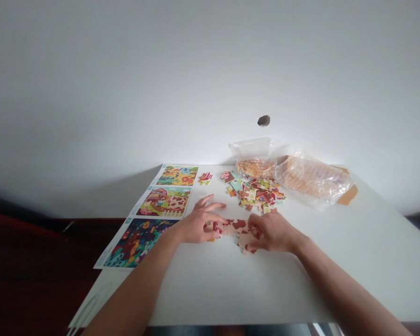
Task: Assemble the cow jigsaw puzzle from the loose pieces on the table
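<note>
Several joined puzzle pieces point(238, 224), cream with red-brown patches, lie flat on the white table in front of me. At their left end, my left hand point(199, 225) has a puzzle piece between thumb and index finger, while its other fingers stretch outward. My right hand point(271, 232) is closed at the right end, thumb and fingers bent round a puzzle piece that they partly hide. Below the joined strip, a patched puzzle piece point(244, 240) shows beside the right thumb. Both hands cover parts of the pieces, so I cannot tell exactly which edges meet.
Loose puzzle pieces point(262, 192) form a pile beyond my hands, with a small red cluster point(205, 178) left of it. A picture sheet point(145, 218) with three scenes lies at the left edge. Clear plastic bags point(315, 179) of pieces stand near the wall point(210, 93).
</note>
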Demonstrator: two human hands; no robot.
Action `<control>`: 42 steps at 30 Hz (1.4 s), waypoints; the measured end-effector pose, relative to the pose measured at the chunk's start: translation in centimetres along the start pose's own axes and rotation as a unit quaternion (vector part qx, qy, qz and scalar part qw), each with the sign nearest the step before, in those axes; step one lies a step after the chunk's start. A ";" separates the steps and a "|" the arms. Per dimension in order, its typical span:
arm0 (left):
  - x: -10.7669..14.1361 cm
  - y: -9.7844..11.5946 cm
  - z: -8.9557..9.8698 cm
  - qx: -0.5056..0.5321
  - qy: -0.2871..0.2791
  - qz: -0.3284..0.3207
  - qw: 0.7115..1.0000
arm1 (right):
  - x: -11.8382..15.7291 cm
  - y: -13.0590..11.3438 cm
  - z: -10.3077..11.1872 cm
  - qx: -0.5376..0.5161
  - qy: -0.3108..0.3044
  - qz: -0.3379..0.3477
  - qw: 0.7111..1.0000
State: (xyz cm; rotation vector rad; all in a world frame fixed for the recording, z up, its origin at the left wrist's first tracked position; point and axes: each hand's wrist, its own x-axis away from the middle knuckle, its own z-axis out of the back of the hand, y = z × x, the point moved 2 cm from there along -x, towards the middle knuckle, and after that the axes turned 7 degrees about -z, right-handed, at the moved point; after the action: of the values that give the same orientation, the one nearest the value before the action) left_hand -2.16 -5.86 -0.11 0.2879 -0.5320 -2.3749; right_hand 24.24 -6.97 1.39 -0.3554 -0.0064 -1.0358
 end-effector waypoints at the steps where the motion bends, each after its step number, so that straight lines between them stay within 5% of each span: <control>1: 0.0 0.0 0.0 0.000 -0.001 0.001 1.000 | 0.1 0.0 0.2 0.001 0.004 0.004 1.000; 8: -0.1 0.1 0.1 -0.001 -0.010 0.007 1.000 | 1.1 0.0 1.7 -0.052 -0.044 0.091 0.994; 42: -0.3 0.5 -0.2 0.005 0.019 -0.042 0.999 | -0.3 -3.2 -1.4 0.002 0.023 0.061 0.998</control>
State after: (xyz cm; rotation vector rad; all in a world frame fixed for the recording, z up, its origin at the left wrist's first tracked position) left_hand -1.62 -6.08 -0.07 0.3654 -0.5235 -2.4424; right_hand 21.15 -8.59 0.92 -0.3236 0.0543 -0.9233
